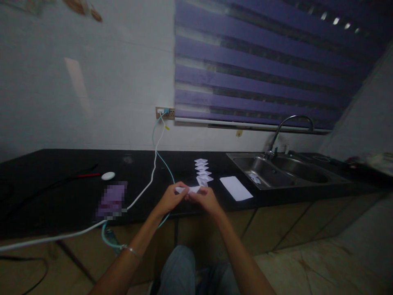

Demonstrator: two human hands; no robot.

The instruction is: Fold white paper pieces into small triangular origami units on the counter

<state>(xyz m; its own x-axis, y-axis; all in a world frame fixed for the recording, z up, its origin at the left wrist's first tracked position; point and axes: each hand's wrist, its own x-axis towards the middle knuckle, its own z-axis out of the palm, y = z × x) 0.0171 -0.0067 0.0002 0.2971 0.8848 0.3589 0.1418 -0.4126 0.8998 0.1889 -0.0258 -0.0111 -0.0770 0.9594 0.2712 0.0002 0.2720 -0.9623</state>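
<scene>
disc of white [108, 176] lies toward the left of the black table [70, 157], just beyond a pixelated purple object [113, 198]. the left hand [172, 199] pinches one end of a small folded paper [194, 189] near the table's front edge; its creases seem too blurred to make out. folded pieces [202, 168] line up behind it. the right hand [205, 199] pinches the other end. white paper [236, 188] lies flat beside the metal sink [276, 180].

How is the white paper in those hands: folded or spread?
Folded: the white paper piece between the left hand and right hand has an angular outline, unlike the flat white rectangular paper.
</scene>
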